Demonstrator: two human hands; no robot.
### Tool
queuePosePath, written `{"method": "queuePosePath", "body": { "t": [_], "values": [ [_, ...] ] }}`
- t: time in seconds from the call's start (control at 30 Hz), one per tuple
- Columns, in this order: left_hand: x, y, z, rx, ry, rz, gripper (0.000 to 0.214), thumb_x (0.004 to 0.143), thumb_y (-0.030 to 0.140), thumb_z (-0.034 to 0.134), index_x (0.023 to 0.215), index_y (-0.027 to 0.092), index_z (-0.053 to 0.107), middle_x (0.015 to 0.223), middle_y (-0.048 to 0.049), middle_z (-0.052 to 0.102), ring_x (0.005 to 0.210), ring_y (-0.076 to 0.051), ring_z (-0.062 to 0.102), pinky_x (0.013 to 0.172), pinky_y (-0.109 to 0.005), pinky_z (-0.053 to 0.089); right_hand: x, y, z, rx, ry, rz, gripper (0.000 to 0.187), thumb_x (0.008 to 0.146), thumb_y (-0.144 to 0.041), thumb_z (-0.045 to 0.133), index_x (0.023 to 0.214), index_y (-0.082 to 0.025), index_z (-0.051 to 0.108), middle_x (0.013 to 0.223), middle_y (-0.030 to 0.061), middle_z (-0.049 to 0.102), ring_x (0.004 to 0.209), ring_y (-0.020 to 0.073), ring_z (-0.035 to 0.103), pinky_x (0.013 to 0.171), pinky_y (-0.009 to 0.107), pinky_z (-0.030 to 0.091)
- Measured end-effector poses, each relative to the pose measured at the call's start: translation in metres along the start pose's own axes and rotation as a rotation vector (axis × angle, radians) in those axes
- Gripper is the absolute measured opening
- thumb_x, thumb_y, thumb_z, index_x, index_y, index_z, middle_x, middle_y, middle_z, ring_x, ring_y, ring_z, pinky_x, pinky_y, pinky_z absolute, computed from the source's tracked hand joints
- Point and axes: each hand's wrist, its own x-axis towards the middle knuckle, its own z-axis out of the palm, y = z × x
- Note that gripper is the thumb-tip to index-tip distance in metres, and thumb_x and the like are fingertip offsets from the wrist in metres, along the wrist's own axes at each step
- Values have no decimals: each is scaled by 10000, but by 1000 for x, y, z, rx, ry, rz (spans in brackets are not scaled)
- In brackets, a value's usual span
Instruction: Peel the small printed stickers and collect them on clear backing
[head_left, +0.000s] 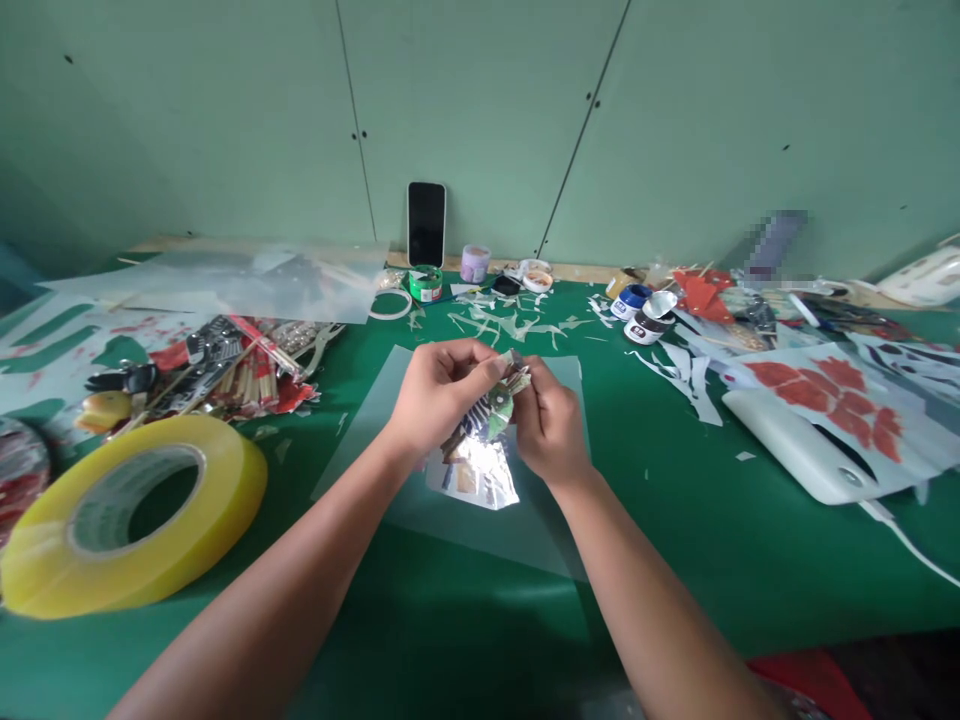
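Both hands meet above a clear plastic sheet [390,420] lying on the green table [675,520]. My left hand [439,390] and my right hand [551,425] pinch a small shiny printed foil piece [480,460] between their fingertips. Its silvery lower part hangs down between my wrists. The fingers of both hands are closed on its upper edge.
A big yellow tape roll [131,515] lies at the left front. Behind it sits a heap of red scraps, sticks and pliers [240,370]. A phone [426,224] leans on the wall. Small jars [637,305], white cuttings and a white device with red paper [825,420] fill the right.
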Motion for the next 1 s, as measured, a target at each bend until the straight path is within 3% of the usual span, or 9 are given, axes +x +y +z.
{"method": "queuePosePath", "body": {
  "t": [0.23, 0.47, 1.0],
  "values": [
    [2, 2, -1, 20, -57, -8, 288, 788, 340, 658, 601, 154, 542, 557, 19, 476, 513, -78, 389, 482, -227, 302, 1, 0, 1, -50, 28, -151, 102, 956, -200, 404, 922, -218, 498, 555, -59, 491, 414, 104, 446, 434, 221, 293],
    [3, 2, -1, 40, -88, 43, 288, 832, 301, 589, 597, 161, 501, 576, 22, 455, 538, -82, 375, 514, -232, 304, 1, 1, 0, -55, 6, -126, 111, 966, -202, 395, 917, -215, 493, 570, -54, 501, 428, 105, 468, 437, 215, 310],
    [2, 0, 0, -50, -83, -25, 261, 815, 303, 609, 613, 152, 541, 576, 24, 475, 519, -73, 374, 496, -233, 285, 2, -1, 0, -69, 28, -134, 124, 971, -218, 399, 936, -205, 517, 597, -38, 549, 454, 104, 489, 456, 213, 340]
  ]
}}
